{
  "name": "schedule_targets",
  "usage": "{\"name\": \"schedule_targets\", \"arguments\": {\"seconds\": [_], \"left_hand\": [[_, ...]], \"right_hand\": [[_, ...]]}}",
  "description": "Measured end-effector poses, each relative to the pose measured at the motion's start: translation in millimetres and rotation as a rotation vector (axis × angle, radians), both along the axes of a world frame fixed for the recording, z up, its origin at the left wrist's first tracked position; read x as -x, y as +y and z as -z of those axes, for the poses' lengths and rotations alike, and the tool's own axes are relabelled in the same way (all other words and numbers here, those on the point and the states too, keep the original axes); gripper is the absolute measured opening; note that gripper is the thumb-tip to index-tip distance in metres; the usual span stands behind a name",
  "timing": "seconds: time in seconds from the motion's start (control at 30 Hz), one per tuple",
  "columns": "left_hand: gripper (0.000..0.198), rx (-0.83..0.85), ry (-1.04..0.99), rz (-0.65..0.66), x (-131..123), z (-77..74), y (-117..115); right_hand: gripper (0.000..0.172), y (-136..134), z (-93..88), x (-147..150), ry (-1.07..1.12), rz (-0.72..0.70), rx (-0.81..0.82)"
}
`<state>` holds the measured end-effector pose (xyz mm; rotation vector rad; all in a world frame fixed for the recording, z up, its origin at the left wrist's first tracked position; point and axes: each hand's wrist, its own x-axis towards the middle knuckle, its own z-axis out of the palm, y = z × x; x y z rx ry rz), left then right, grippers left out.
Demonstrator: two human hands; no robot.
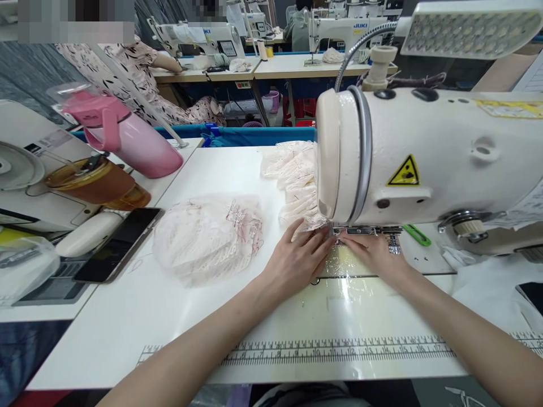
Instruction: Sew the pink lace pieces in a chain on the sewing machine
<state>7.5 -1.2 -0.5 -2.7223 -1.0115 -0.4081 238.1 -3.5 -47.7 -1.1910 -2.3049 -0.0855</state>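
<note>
A white bench point(258, 308) is spread across the view, and its right side is taken up by a large white sewing machine point(424, 147). Beyond it, a second bench point(292, 68) with more sewing machines is seen, and beside it at the left a person in patterned clothing point(139, 70) is placed, with one forearm rested on that bench. Above the near machine an LED lamp point(470, 34) is held by a flexible metal neck. At the left, a pink jug point(131, 135) is set behind an amber cup point(95, 183) that is wrapped in a brown band. A loose heap of sheer cream fabric point(203, 240) is laid on the bench left of the hands, with reddish threads tangled along its right side. A gathered cream piece point(294, 181) is bunched just left of the machine head, its near end brought to the presser foot and partly hidden. The left hand point(299, 254) is laid palm down at that near end, fingers stretched toward the foot; whether the cloth is pinched cannot be told. The right hand point(373, 254) is set just right of the foot, its fingers partly hidden by the machine, so its grip cannot be told. A dark phone point(121, 244) is laid face up near the sheer heap. A small green tool point(417, 234) is placed right of the right hand.
</note>
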Motion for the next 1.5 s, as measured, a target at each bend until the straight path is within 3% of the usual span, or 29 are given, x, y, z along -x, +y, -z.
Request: {"name": "schedule_targets", "arguments": {"seconds": [0.1,0.27,0.37,0.57,0.8,1.03,1.27,1.5], "left_hand": [[0.033,-0.015,0.011,-0.01,0,-0.2,0],[0.032,-0.119,0.044,0.091,0,0.5,-3],[0.033,-0.137,0.06,0.129,0,1.2,-5],[0.033,-0.05,0.047,0.0,0,3.1,-2],[0.035,0.043,0.045,-0.023,1,1.4,0],[0.035,0.051,0.054,-0.045,1,0.5,-2],[0.036,0.053,0.042,-0.065,-1,0.6,-1],[0.039,0.108,0.049,-0.076,-3,-1.3,0]], "right_hand": [[0.043,-1,1.6,-1,-0.024,0.007,-0.01],[0.021,4,-15.6,7,-0.026,0.068,-0.124],[0.019,2,-24.4,11,-0.024,0.038,-0.134],[0.026,-9,-27.2,18,-0.038,0.055,-0.02],[0.031,-10,-33.3,18,-0.087,0.073,0.003],[0.034,-11,-40.1,21,-0.108,0.087,0.138],[0.034,-11,-41.3,24,-0.173,0.098,0.059],[0.033,-12,-29.2,21,-0.281,0.083,-0.028]]}}
